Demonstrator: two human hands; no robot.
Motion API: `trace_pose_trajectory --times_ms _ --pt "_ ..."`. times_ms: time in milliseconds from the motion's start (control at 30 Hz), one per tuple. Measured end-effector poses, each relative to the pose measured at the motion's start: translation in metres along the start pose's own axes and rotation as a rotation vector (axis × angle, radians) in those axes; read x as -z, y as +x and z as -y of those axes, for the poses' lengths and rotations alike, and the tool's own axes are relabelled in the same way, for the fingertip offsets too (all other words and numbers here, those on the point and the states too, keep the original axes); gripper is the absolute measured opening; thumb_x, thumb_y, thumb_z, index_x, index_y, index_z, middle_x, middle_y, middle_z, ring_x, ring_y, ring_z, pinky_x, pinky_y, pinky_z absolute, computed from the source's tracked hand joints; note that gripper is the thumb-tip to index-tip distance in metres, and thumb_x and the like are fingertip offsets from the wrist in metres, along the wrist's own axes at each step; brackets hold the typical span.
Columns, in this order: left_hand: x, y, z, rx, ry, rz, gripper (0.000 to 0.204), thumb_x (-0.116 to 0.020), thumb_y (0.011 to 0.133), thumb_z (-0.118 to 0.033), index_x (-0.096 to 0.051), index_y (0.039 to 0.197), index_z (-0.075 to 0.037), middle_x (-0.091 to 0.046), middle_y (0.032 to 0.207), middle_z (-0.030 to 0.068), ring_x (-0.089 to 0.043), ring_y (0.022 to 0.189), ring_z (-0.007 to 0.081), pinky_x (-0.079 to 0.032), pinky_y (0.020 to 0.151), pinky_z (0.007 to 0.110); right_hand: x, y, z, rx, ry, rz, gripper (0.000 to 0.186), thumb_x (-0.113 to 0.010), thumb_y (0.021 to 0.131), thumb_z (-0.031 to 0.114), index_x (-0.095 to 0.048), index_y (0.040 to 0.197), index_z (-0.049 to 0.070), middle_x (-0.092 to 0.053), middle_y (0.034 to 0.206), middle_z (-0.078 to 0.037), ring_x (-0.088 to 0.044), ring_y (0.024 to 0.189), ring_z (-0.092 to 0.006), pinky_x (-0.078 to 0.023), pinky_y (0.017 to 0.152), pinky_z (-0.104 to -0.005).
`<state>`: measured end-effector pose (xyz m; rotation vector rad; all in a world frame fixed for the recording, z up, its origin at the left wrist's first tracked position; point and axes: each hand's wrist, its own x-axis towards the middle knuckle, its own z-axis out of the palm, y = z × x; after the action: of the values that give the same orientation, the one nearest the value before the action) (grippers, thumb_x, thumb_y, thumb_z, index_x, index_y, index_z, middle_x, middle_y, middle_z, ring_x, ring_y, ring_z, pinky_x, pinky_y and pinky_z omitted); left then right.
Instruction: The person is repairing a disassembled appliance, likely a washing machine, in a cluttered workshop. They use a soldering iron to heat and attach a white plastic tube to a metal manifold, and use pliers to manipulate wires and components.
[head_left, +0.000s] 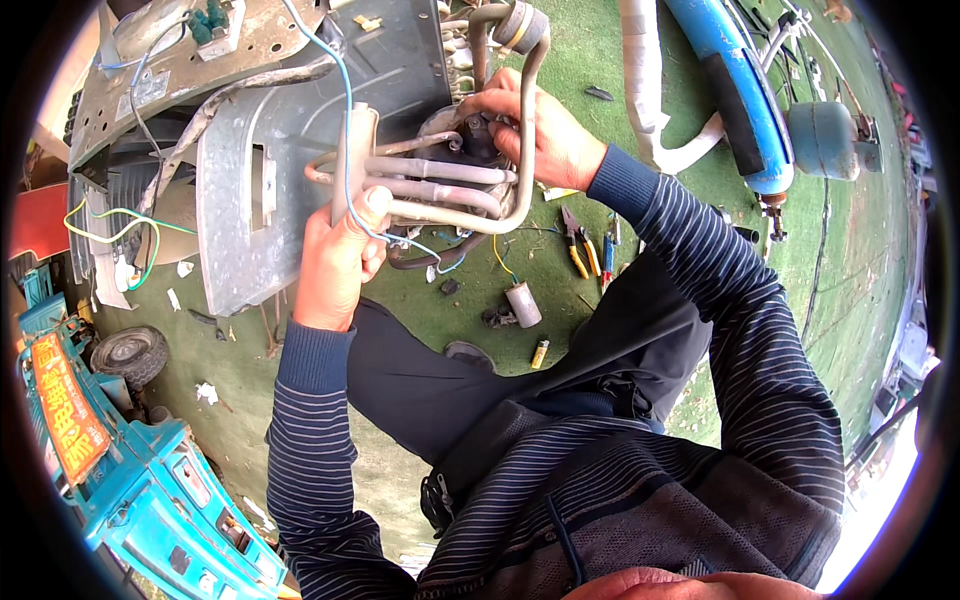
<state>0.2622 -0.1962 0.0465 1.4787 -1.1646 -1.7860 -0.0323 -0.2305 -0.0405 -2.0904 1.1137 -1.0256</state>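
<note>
My left hand (338, 255) is closed around the lower part of a stout upright metal tube, its thumb pressed on the front. Several bent, dull copper pipes (440, 192) branch off this tube to the right. Behind the pipe loop, my right hand (550, 135) bends its fingers at the top of a dark, round compressor (478, 135). What those fingertips pinch, if anything, is hidden. A thin blue wire (349, 120) hangs down over the tube and passes by my left thumb. A grey sheet-metal housing (240, 225) stands to the left of the pipes.
Pliers (575, 245), a screwdriver (607, 262), a cylindrical capacitor (522, 304) and a yellow lighter (540, 354) lie on the green floor before me. A blue gas cylinder (735, 90) and a white-wrapped pipe (643, 80) are at right. A turquoise toy-like vehicle (175, 490) stands lower left.
</note>
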Motion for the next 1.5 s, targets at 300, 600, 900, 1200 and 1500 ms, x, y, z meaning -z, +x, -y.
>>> trace_pose_trajectory --times_ms 300,600,900,1200,1500 --pt "-0.004 -0.002 -0.003 0.004 0.015 -0.018 0.040 -0.071 0.098 -0.046 -0.060 0.083 -0.010 -0.046 0.065 -0.0064 -0.040 0.052 0.0021 -0.028 0.045 0.021 0.003 0.001 -0.002 -0.001 0.043 -0.021 0.022 -0.062 0.095 0.007 -0.070 0.115 0.005 -0.053 0.099 -0.013 -0.058 0.091 -0.0301 -0.051 0.086 -0.0414" --pt "-0.003 -0.001 -0.003 0.032 0.007 -0.026 0.044 -0.074 0.096 -0.047 -0.064 0.098 -0.005 -0.048 0.070 -0.0049 -0.042 0.055 0.0025 -0.026 0.046 0.021 -0.006 -0.004 -0.008 0.040 0.050 -0.058 0.020 -0.065 0.099 0.012 -0.071 0.116 0.004 -0.057 0.100 -0.012 -0.060 0.095 -0.0289 -0.052 0.089 -0.0416" --pt "0.000 0.001 0.000 0.031 0.037 -0.005 0.045 -0.068 0.100 -0.050 -0.057 0.102 -0.007 -0.049 0.074 -0.0030 -0.046 0.056 0.0044 -0.031 0.044 0.021 -0.006 -0.005 -0.011 -0.026 -0.069 -0.104 0.022 -0.079 0.087 0.021 -0.066 0.094 0.006 -0.062 0.099 -0.016 -0.063 0.097 -0.0381 -0.054 0.087 -0.0444" --pt "0.005 0.000 0.004 0.030 -0.004 -0.028 0.050 -0.069 0.100 -0.047 -0.057 0.122 -0.004 -0.054 0.082 -0.0006 -0.048 0.059 0.0044 -0.036 0.046 0.020 -0.014 -0.010 -0.011 -0.118 0.043 -0.210 0.023 -0.081 0.086 0.023 -0.068 0.097 0.007 -0.062 0.100 -0.014 -0.065 0.096 -0.0355 -0.054 0.085 -0.0446" --pt "0.005 -0.001 0.006 0.007 -0.013 -0.017 0.048 -0.066 0.102 -0.047 -0.057 0.122 -0.004 -0.055 0.081 0.0002 -0.048 0.059 0.0053 -0.037 0.047 0.021 -0.005 -0.007 -0.011 -0.053 -0.047 -0.186 0.017 -0.075 0.089 0.018 -0.071 0.099 0.005 -0.063 0.098 -0.015 -0.063 0.098 -0.0362 -0.055 0.088 -0.0445"
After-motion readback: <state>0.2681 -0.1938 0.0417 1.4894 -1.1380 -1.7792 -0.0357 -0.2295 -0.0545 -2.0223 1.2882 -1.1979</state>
